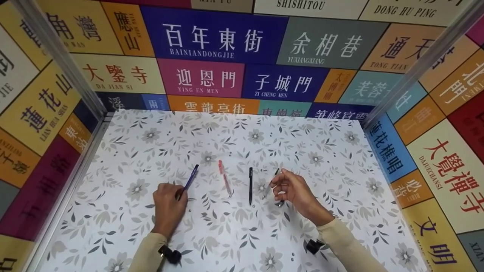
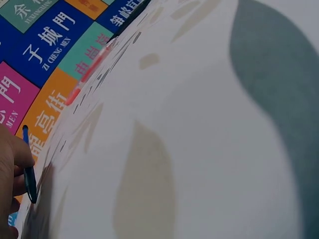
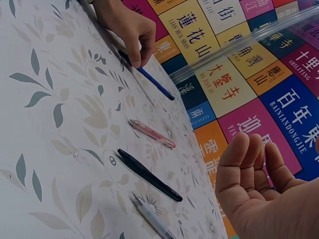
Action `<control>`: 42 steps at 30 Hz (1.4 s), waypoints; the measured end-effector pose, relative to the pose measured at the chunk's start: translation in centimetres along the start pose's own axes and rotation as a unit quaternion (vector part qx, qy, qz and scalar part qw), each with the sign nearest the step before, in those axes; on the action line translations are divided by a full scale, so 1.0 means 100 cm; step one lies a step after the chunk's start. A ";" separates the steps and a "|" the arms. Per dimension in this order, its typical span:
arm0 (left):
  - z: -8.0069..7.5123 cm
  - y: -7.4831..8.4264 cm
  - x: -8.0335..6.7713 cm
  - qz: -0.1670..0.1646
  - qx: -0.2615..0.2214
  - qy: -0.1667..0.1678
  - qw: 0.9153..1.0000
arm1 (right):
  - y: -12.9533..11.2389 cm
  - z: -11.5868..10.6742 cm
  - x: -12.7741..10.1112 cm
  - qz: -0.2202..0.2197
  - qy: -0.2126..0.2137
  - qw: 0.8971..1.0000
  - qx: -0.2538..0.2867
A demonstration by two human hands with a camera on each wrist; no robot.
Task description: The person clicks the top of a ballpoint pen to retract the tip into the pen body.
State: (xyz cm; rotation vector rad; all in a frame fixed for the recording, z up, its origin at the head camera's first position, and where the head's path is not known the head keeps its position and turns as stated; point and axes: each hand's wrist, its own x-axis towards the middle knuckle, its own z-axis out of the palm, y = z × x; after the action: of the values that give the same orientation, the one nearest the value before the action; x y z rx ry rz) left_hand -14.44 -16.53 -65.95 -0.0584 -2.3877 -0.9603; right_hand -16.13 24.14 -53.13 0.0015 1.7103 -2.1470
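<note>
My left hand (image 1: 170, 202) is low over the patterned surface at the left, pinching a blue pen (image 1: 191, 176) between thumb and fingers. The pen slants up and away from the fingertips. To its right lie a pink-red pen (image 1: 223, 175) and a black pen (image 1: 250, 186), side by side. A clear-barrelled pen (image 3: 152, 216) is the rightmost of the row in the right wrist view. My right hand (image 1: 294, 192) hovers near that pen with loosely curled fingers and nothing in them. Below it shows a small dark piece (image 1: 280, 204), mostly hidden by the hand.
A white tabletop (image 1: 227, 234) with grey flowers and leaves carries the pens. Colourful panels (image 1: 211, 34) with Chinese lettering enclose it at the back and sides, with clear corner strips (image 1: 404, 64). Black wrist cameras (image 1: 314, 246) sit at both sleeves.
</note>
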 end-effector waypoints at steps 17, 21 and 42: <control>0.010 0.000 0.003 -0.061 0.038 -0.010 0.997 | 0.004 0.002 0.001 -0.003 -0.006 1.000 -0.003; 0.011 0.004 0.004 -0.080 0.049 -0.021 0.995 | 0.004 0.002 0.001 -0.003 -0.003 1.000 0.004; 0.018 0.045 -0.008 0.021 -0.006 0.002 1.000 | 0.006 -0.006 0.002 0.011 -0.001 1.000 -0.021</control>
State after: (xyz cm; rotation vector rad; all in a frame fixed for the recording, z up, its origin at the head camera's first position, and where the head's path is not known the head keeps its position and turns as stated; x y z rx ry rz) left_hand -13.53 -11.83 -64.63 -0.1106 -2.3681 -0.9542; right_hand -16.29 24.53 -53.93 0.0058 1.7453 -2.0952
